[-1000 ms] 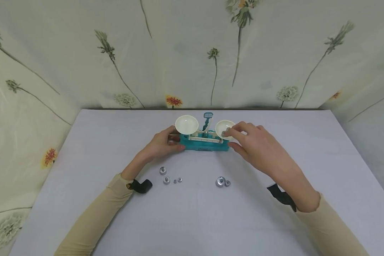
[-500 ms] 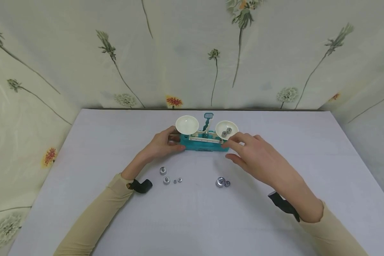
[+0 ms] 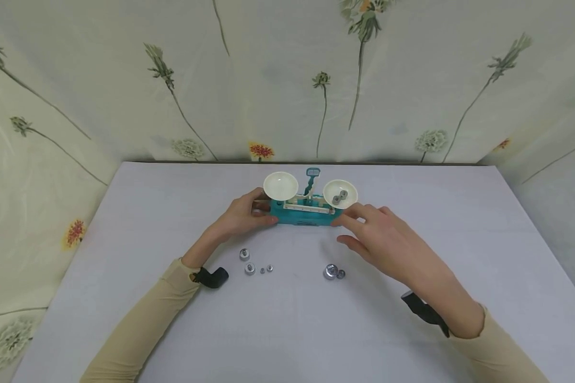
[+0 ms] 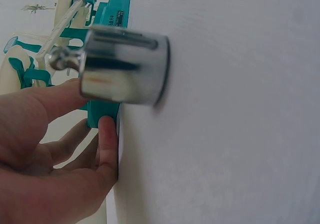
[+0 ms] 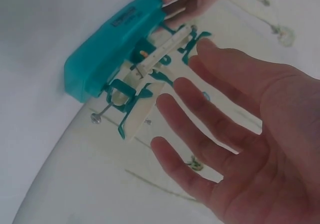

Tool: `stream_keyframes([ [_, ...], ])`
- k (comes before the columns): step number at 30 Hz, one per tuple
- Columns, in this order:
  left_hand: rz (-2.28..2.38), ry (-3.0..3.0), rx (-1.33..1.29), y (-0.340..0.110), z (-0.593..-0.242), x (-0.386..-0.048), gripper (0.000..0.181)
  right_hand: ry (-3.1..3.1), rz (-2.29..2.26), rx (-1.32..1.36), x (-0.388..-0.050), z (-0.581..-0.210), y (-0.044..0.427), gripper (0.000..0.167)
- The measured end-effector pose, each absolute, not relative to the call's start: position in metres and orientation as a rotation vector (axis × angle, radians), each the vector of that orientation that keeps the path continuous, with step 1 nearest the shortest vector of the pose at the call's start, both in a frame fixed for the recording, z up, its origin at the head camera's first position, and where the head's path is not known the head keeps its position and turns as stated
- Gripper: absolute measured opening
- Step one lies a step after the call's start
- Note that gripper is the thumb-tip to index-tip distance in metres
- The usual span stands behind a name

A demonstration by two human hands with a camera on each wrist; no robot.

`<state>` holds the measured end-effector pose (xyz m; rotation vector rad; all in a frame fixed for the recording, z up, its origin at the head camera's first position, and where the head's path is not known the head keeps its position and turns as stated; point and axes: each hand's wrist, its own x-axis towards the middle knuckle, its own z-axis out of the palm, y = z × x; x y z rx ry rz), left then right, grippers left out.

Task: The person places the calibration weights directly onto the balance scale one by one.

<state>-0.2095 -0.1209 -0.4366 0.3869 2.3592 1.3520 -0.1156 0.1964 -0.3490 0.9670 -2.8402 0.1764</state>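
A teal balance scale with two white pans stands near the table's far edge. My left hand holds the left end of its base, thumb in front and fingers behind; in the left wrist view, the fingertips touch the base. In the right pan lie two small metal weights; the left pan has nothing in it. Just in front of the right pan hovers my right hand, its fingers loosely bent and holding nothing. The right wrist view shows its palm apart from the scale.
Several metal weights stand on the white table left of centre. A larger weight and a smaller one stand together right of centre. Behind the table hangs a flower-patterned cloth.
My right hand has let go of the weights in the right pan and drawn back slightly toward the front. The left hand stays on the base.
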Motion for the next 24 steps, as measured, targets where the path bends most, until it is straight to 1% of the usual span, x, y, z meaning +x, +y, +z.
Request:
stream_keyframes([
  [6,1.343,2.362,0.387,-0.121,-0.436,-0.21,0.063,-2.825,0.18,0.988,-0.113,-0.354,0.194,0.034],
  [19,1.355,2.356,0.404,-0.122,-0.438,-0.21,0.063,-2.889,0.17,0.998,-0.108,-0.359,0.19,0.029],
  [24,1.355,2.36,0.407,-0.122,-0.438,-0.21,0.064,-2.894,0.171,1.01,-0.107,-0.363,0.188,0.03],
])
